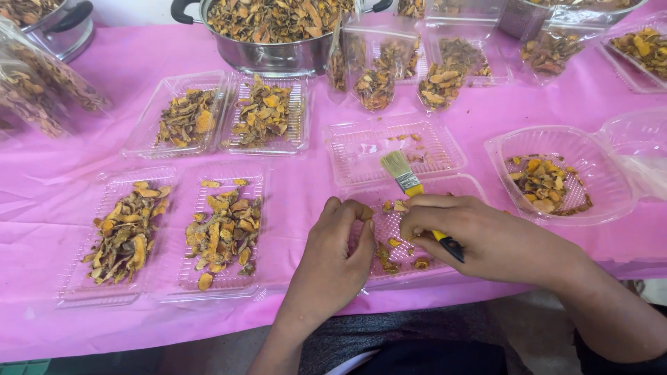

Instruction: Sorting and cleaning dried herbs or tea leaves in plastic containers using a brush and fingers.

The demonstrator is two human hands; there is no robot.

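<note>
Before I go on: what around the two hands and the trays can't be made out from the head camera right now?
- Left hand: its curled fingers hide whatever piece it pinches.
- Paintbrush: the right hand covers the middle of its handle.
- Clear tray under both hands: most of its contents are hidden.
- Steel pot: cut off by the top edge.
- Plastic bags: the left edge crops them.

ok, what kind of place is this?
Likely a small hand-packing table for dried root slices: clear plastic trays of orange-brown slices on a pink table cover, steel pots heaped with more, filled clear bags.
</note>
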